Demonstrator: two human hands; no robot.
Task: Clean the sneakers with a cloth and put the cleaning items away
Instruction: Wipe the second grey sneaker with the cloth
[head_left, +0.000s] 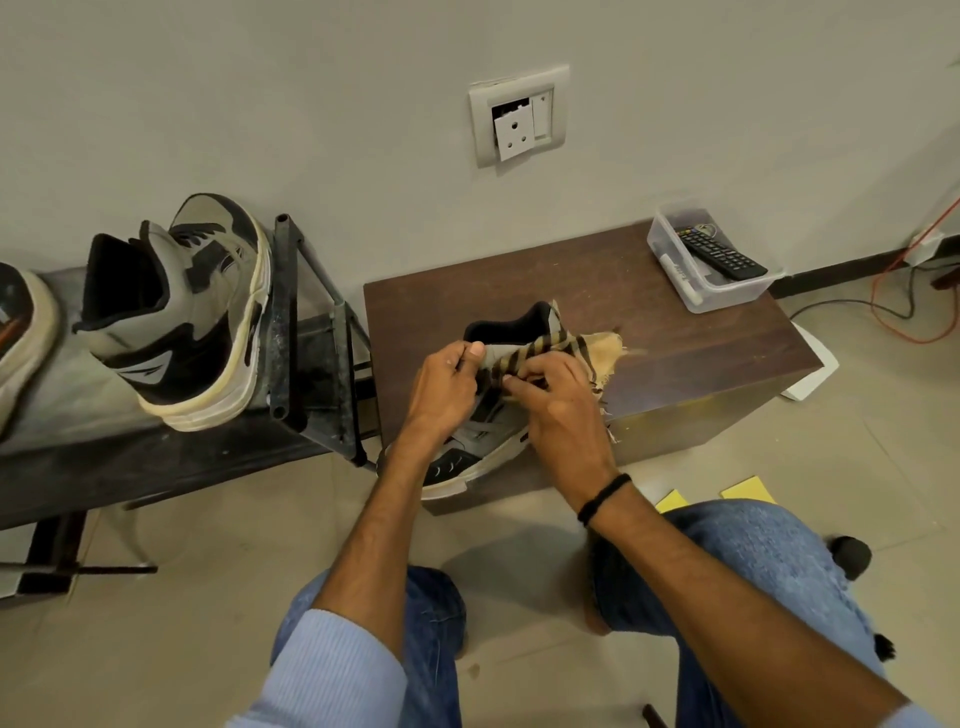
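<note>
A grey, black and cream sneaker (467, 457) lies on the near left corner of the dark wooden table (675, 332), toe toward me. My left hand (447, 384) grips the sneaker's collar near the tongue. My right hand (556, 400) pinches a beige cloth with dark stripes (550, 348) against the sneaker's upper; the frayed end of the cloth spreads to the right. A matching sneaker (192, 312) stands on the metal rack (291, 332) at left.
A clear plastic tub (701, 291) with a black remote (722, 254) sits at the table's far right corner. Part of another shoe (21, 332) shows at the left edge. Cables (893, 312) trail on the floor at right. My knees in jeans are below.
</note>
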